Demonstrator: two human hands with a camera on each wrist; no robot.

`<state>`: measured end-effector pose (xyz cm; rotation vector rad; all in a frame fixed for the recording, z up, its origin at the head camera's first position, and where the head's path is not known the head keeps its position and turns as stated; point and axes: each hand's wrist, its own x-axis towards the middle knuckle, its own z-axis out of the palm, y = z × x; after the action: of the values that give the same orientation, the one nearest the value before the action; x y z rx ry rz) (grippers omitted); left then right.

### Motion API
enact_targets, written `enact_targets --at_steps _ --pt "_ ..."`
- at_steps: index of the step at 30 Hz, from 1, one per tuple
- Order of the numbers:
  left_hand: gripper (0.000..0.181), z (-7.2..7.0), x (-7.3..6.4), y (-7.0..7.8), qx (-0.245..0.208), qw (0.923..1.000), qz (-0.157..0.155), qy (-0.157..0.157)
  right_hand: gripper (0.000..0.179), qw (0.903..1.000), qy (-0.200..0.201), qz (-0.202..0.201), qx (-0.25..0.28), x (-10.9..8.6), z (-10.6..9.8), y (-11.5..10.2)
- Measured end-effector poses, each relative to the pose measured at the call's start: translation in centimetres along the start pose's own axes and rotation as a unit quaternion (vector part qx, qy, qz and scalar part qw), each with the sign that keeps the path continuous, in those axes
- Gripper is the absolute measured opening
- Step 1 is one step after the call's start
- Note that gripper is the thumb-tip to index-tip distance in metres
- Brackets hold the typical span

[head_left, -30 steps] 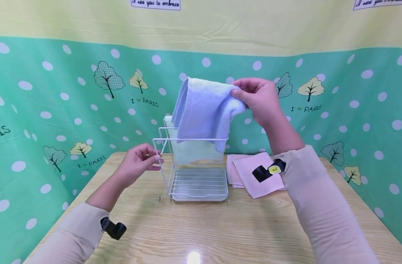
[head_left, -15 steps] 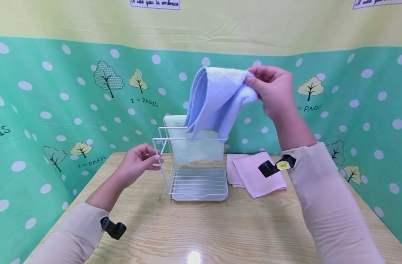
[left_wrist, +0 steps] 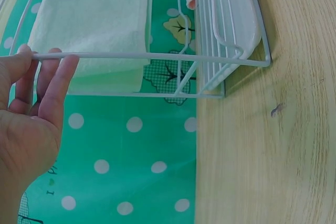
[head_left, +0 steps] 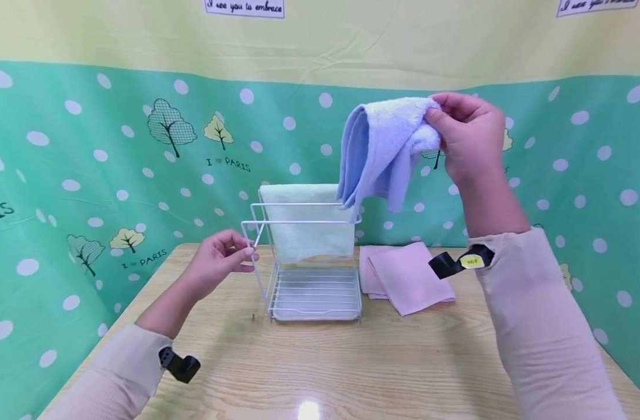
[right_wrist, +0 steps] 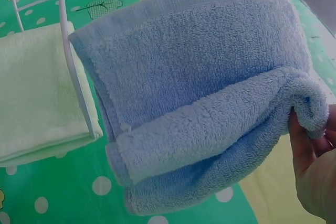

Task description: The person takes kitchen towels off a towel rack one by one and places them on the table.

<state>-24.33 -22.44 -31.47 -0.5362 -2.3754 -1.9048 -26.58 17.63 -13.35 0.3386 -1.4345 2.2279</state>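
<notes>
Right hand (head_left: 471, 131): pinching one end of blue towel (head_left: 390, 137) between thumb and fingers; arm held high.
Left hand (head_left: 220, 256): pinching left side wire of white wire rack (head_left: 298, 222) with thumb and fingertips, below rail height.
Blue towel, location: in the air, above and to the right of the rack; lowest corner close to the rails, contact impossible to tell from these views.
Blue towel, handling: probably light, soft and limp; thick terry pile, so unlikely to slip; hardly fragile. Likely to sag or unfold away from the pinch.
Blue towel, hold: best along the folded top edge, all layers together; a second pinch at the far end of the fold probably useful for keeping layers aligned.
Rack, handling: thin stiff wire, probably light and easily shifted by a tug; left side wire a sensible steadying point.
Rack, contents: pale green towel (head_left: 311, 236) draped folded over the back rail; at the base, wire grid (head_left: 317, 293) above shallow pale tray (head_left: 317, 318).
Pink cloths (head_left: 411, 277): lying folded and overlapping on wood-grain surface (head_left: 383, 373), just right of the rack; exact count unclear.
</notes>
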Motion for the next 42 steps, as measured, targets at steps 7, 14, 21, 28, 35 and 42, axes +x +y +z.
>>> enact_targets --at_steps 7,14,21,28,35,42 --pt "0.023 0.0 0.0 -0.1 0.001 1.0000 0.002 0.000 0.024 0.9988 0.030 -0.014 0.035 0.3 -1.4 -0.1" --pt "0.023 -0.1 0.0 -0.1 -0.002 1.0000 0.009 -0.001 0.028 0.9977 0.057 -0.003 0.036 0.4 -3.0 0.1" --pt "0.022 -0.1 0.0 -0.2 -0.005 0.9999 0.013 -0.002 0.026 0.9966 0.074 0.001 0.036 0.4 -4.6 0.8" --pt "0.024 -0.1 0.0 -0.3 -0.006 0.9999 0.010 -0.001 0.029 0.9960 0.087 0.017 0.001 0.1 -6.3 1.7" --pt "0.012 -0.1 0.0 -0.2 -0.006 0.9999 0.011 -0.001 0.029 0.9945 0.099 0.033 0.000 -0.3 -7.8 2.5" --pt "0.020 0.0 0.0 -0.1 -0.004 0.9999 0.009 -0.001 0.024 0.9941 0.105 0.025 -0.011 -0.6 -9.1 3.4"
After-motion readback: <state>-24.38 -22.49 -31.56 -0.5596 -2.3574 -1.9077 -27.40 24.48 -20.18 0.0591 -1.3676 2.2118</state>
